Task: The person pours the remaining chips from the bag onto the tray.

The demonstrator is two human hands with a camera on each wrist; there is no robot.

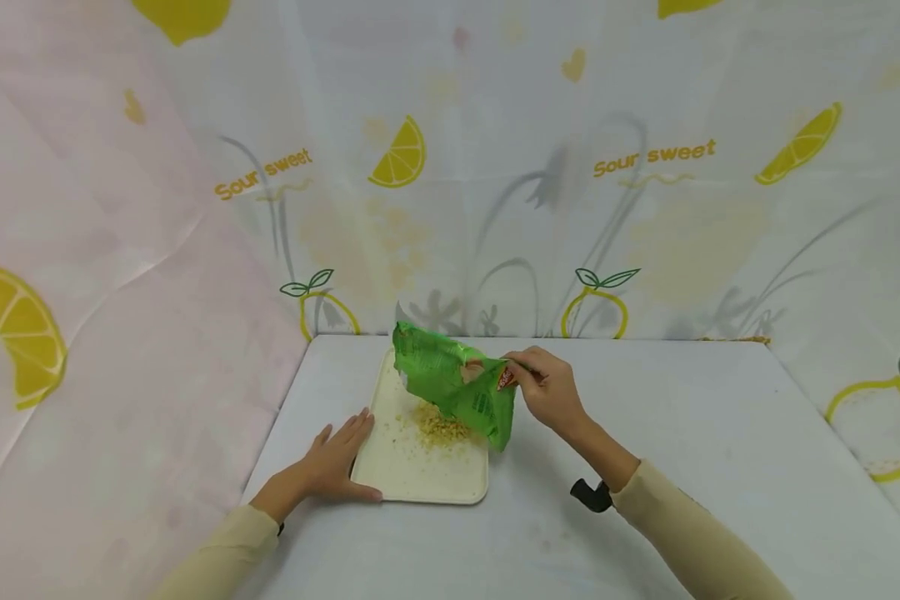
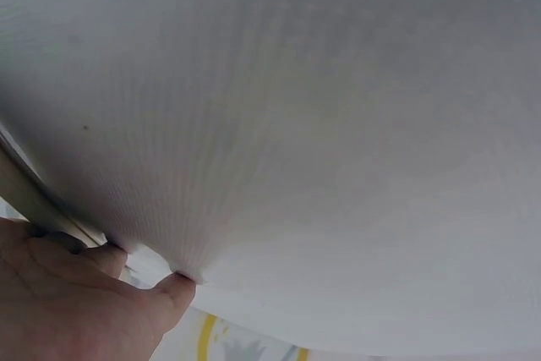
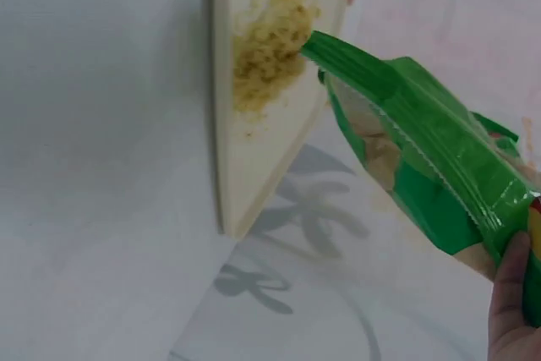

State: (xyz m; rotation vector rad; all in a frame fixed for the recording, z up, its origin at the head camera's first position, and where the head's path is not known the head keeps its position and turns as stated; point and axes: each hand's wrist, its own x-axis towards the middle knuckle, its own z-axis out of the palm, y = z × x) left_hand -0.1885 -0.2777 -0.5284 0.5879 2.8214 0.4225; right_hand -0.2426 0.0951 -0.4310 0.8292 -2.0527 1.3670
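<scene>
A cream rectangular tray [image 1: 420, 475] lies on the white table, with a small heap of yellowish crumbs [image 1: 438, 427] near its middle. My left hand [image 1: 337, 462] rests at the tray's left edge, fingers and thumb spread along the rim; in the left wrist view the hand [image 2: 76, 302] shows its thumb and fingertips low at the left. My right hand [image 1: 551, 387] pinches a crumpled green snack bag [image 1: 450, 375] by its right end, tilted over the tray. In the right wrist view the bag [image 3: 423, 150] hangs with its edge near the crumbs [image 3: 275, 48].
The white table [image 1: 645, 433] spreads around the tray. Behind it hangs a curtain [image 1: 487, 233] printed with lemons and "Sour sweet". A black strap piece [image 1: 591, 496] sticks out at the right wrist.
</scene>
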